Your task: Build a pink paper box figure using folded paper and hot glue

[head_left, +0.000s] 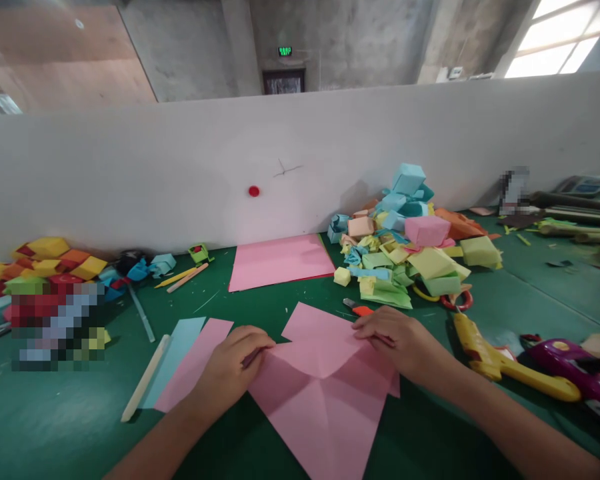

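Note:
A sheet of pink paper with crease lines meeting near its middle lies in front of me, its near corner pointing toward me. My left hand is closed on its left edge, thumb and fingers pinching it. A dark sliver shows between those fingers; I cannot make out what it is. On the opposite side, my right hand pinches the upper right edge of the same sheet. Just beyond the right fingertips lies an orange utility knife. Left of my left hand are a pink strip and a light blue strip of paper.
A stack of pink sheets lies by the white partition. Folded paper pieces are heaped at right, others at left. A yellow glue gun and a pale stick lie on the green table.

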`<state>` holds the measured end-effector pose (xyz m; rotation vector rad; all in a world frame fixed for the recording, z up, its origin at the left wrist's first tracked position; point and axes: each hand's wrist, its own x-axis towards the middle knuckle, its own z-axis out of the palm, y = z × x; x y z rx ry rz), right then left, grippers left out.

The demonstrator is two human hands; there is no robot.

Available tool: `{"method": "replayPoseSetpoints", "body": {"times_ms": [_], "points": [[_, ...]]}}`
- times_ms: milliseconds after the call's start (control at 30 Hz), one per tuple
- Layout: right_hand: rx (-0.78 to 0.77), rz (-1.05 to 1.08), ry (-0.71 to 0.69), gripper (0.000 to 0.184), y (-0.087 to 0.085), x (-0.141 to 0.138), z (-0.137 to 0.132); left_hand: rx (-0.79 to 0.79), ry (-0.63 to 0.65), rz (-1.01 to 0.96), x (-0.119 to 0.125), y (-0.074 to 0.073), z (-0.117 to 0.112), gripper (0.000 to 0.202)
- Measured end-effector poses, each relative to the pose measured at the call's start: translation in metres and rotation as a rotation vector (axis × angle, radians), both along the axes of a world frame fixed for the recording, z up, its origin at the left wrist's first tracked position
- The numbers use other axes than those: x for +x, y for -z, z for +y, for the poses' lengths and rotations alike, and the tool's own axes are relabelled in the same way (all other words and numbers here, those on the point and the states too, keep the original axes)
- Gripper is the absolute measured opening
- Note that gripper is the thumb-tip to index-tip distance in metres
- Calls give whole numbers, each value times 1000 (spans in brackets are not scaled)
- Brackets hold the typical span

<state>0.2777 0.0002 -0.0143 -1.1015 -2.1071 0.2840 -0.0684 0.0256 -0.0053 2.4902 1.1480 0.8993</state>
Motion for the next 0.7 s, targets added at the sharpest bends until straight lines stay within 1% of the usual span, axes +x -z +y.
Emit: {"method": "replayPoseSetpoints", "body": {"times_ms": [67,133,233,300,367,400,533,600,700], "points": [[80,11,-5,26,3,1,2,191,9,-22,-1,2,-2,23],[136,18,7,26,5,1,2,344,-1,-39,-1,2,-3,22],[268,14,-7,26,3,-1,-1,513,-14,-45,-2,-1,-4,22],[348,9,-16,27,0,-2,-5,573,5,-37,0,-3,-5,24],[382,-4,-20,28,-4,-3,-8,562,57,11,3,-3,-7,28],[377,-14,-25,29,-5,-3,-9,529,92,52,4,-3,-9,32],[335,-64,-101,30,-8,-6,-13,334,252,206,8,-1,-15,55],[331,-74,-136,31,-9,-7,-15,248,299,248,7,-1,-16,60],[293,-101,-159,29,-9,-8,-18,174,358,297,6,-3,-16,64]]}}
